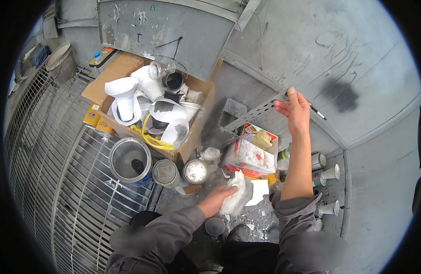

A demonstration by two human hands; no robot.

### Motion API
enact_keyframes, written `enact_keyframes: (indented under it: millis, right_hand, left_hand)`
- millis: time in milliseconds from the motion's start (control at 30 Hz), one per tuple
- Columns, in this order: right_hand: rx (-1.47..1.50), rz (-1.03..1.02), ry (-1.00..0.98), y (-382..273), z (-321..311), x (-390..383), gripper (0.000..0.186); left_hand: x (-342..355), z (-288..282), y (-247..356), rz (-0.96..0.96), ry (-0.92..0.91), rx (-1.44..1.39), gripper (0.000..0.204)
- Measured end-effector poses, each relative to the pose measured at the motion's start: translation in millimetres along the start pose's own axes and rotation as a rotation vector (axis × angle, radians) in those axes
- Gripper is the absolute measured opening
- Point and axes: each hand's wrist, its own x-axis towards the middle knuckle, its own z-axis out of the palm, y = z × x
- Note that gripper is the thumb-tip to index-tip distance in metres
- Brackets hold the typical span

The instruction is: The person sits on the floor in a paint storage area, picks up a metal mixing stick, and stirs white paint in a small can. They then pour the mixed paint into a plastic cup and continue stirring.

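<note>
My left hand [216,200] is closed on a crumpled white wad [236,195], which looks like cloth or thin plastic, above the spattered floor. Farther off to the right, my right hand [294,109] is raised with curled fingers at the upper end of a perforated metal strip [254,114]. Whatever lies between those fingers is hidden. A black and white pen [318,113] shows just right of that hand. Below the strip stands an open white and red carton [249,155] with a yellowish cloth [261,140] in it.
A cardboard box [192,142] overflows with used cups and paper funnels. Beside it stand an open metal can [130,160], a smaller tin [166,173] and a white-crusted tin [195,171]. Metal grating [78,192] covers the left. Several spray cans [317,160] line the right wall.
</note>
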Motion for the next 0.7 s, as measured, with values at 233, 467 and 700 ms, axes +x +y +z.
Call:
enact_keyframes:
  millis: [233,467,700]
  right_hand:
    - [-0.174,-0.142,0.047,25,4,5,0.027]
    - [-0.62,-0.226,-0.136,132,28,-5,0.017]
    - [-0.514,-0.066,-0.244,185,50,-22,0.034]
  left_hand:
    - [-1,4,2,-0.006,-0.008,-0.007,0.052]
    - [-2,2,5,-0.049,0.009,-0.036,0.045]
    - [-6,1,10,-0.006,0.033,0.03,0.049]
